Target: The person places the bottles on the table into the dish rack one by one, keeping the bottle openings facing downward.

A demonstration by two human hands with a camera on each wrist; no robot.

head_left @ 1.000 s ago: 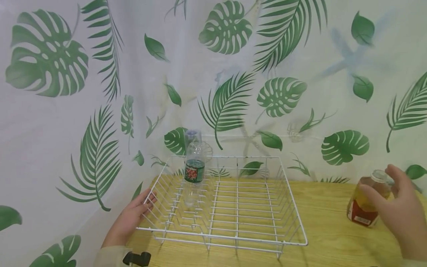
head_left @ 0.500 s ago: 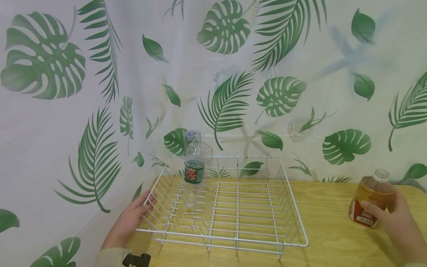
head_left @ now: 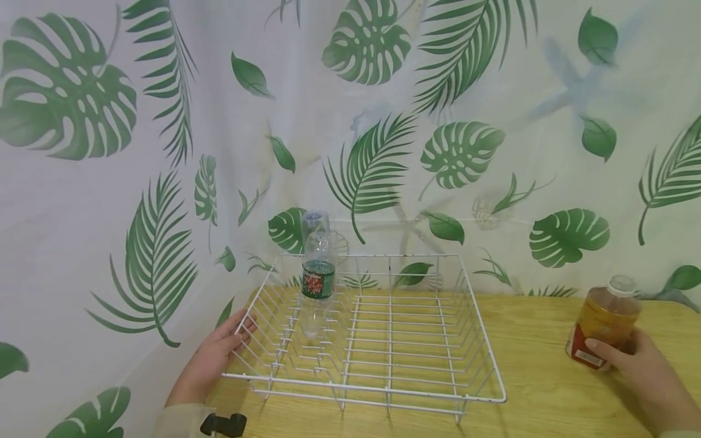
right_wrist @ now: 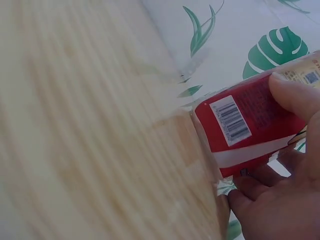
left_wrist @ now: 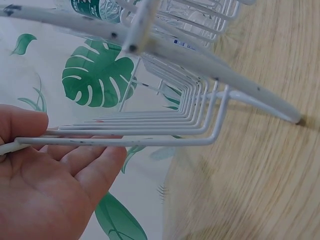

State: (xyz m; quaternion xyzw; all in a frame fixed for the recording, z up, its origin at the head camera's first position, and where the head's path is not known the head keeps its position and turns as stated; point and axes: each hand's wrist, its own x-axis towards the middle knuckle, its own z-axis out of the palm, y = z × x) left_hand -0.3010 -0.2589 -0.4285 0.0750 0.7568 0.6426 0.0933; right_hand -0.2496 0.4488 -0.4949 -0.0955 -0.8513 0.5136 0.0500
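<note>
A white wire dish rack [head_left: 389,340] stands on the table. My left hand [head_left: 215,351] holds its left side; in the left wrist view the thumb [left_wrist: 25,122] lies over the wires and the fingers [left_wrist: 102,170] behind them. Inside the rack's left part a clear plastic bottle [head_left: 317,280] with a green label leans upright, and a clear cup-like piece with a bluish end [head_left: 316,224] covers its top. Off to the right, my right hand [head_left: 643,368] grips a plastic bottle [head_left: 608,319] with a red and yellow label, thumb on the near side. A barcode shows near its base.
Under everything is a light wood-grain table [head_left: 533,365]. A white curtain with green leaves [head_left: 460,152] hangs close behind the table and along its left side. Wood surface lies between the rack and the labelled bottle.
My right hand has gone from spread beside the red and yellow bottle to gripping it, low on its side. The bottle has shifted slightly and tilts a little. My left hand stays on the rack.
</note>
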